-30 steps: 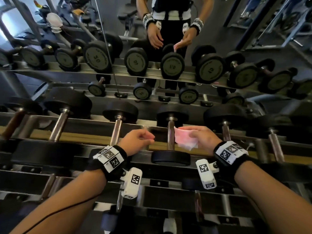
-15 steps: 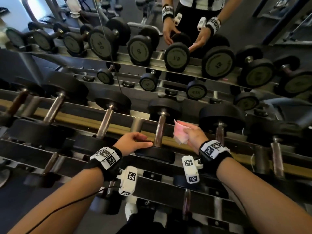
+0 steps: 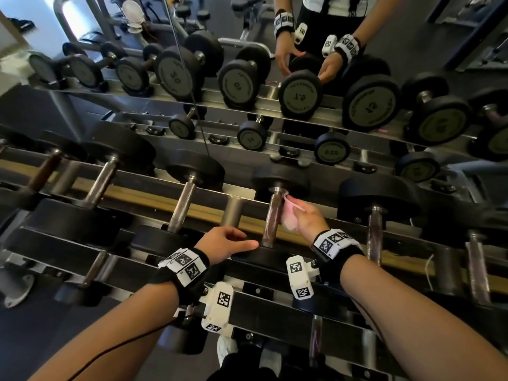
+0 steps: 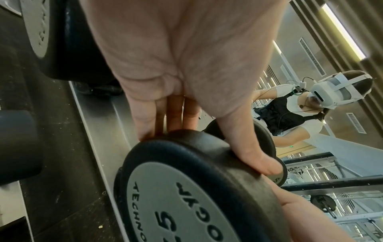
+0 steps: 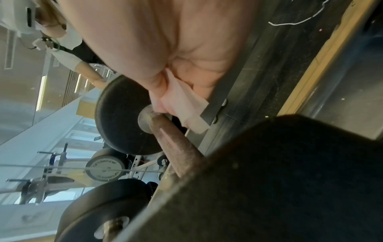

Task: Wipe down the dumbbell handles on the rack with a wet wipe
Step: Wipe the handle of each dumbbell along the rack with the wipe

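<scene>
On rack [image 3: 209, 213], near row | right hand [image 3: 309, 220] pinches wet wipe [image 3: 290, 215] against far end of centre dumbbell handle [image 3: 270, 217] | left hand [image 3: 224, 243] flat, steadying its near head | neighbouring handles apparently pending

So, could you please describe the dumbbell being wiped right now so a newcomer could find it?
On the near metal rack, find the black round-headed dumbbell between both hands. Only its handle has the pink wet wipe against it.
</scene>
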`<state>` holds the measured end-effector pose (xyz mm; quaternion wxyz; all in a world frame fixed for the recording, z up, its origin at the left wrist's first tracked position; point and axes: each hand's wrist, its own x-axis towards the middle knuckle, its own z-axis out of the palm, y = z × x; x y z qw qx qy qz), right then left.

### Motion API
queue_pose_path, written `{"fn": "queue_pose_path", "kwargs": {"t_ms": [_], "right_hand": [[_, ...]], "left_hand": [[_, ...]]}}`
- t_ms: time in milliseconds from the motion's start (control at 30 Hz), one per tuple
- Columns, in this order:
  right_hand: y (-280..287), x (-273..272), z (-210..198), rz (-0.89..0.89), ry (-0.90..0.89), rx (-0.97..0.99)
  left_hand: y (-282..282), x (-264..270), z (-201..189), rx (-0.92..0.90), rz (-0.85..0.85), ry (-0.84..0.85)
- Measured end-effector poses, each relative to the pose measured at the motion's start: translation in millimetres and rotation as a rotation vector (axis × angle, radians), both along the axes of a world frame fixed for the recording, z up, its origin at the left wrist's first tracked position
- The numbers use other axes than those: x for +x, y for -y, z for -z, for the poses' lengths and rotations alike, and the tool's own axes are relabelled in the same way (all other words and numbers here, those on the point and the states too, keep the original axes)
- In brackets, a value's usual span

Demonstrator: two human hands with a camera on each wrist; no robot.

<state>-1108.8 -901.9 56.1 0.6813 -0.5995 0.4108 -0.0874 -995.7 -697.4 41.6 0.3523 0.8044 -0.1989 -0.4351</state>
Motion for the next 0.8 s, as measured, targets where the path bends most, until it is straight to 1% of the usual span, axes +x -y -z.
{"fn": "queue_pose_path", "kwargs": {"t_ms": [67, 233, 333, 400, 467, 533, 567, 600, 667, 733, 800], "right_hand": [[-5, 1, -3, -0.048, 0.005, 0.041], [-11, -8, 1, -0.152, 0.005, 0.005], [-7, -12, 1, -0.198, -0.007, 0.005], [2, -11, 3, -0.203, -0.027, 0.005], [13, -8, 3, -0.166, -0.057, -0.044], [18, -3, 1, -0.006, -0.05, -0.082], [17, 1, 2, 0.045, -0.04, -0.1], [13, 4, 2, 0.037, -0.036, -0.111], [0, 8, 6, -0.082, -0.04, -0.117], [-15, 6, 9, -0.103, -0.031, -0.065], [-21, -1, 10, -0.115, -0.035, -0.13]], "left_hand": [[0, 2, 1, 0.009, 0.01, 0.002], [0, 5, 7, 0.005, 0.03, 0.025], [0, 6, 9, -0.007, 0.042, 0.012], [-1, 5, 10, -0.022, 0.043, 0.009], [-2, 4, 10, -0.033, 0.035, 0.016], [-3, 4, 10, -0.033, 0.035, 0.02], [-3, 4, 11, -0.032, 0.039, 0.019], [-2, 4, 10, -0.029, 0.043, 0.016], [-1, 5, 10, -0.019, 0.052, 0.017], [0, 8, 10, -0.005, 0.074, 0.031], [2, 10, 8, 0.005, 0.1, 0.032]]}}
